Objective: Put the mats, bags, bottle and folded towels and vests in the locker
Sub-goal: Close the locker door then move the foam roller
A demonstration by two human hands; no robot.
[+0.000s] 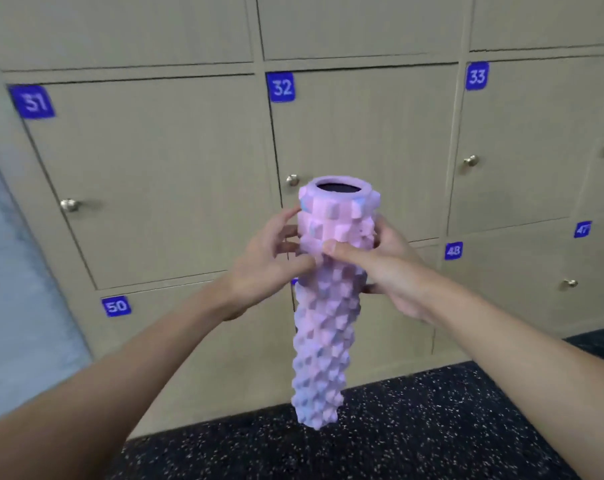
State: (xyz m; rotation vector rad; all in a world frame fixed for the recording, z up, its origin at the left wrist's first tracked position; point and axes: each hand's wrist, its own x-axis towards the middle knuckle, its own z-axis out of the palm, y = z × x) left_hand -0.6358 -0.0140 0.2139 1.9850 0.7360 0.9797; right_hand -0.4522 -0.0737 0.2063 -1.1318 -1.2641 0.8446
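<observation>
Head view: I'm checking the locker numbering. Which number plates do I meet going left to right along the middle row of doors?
Plate 31 → plate 32 → plate 33.

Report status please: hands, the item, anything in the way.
Grip: left hand and right hand, both on pink foam roller, upright. Not in a locker yet. locker 32 ahead, door closed; neighbours closed too.
</observation>
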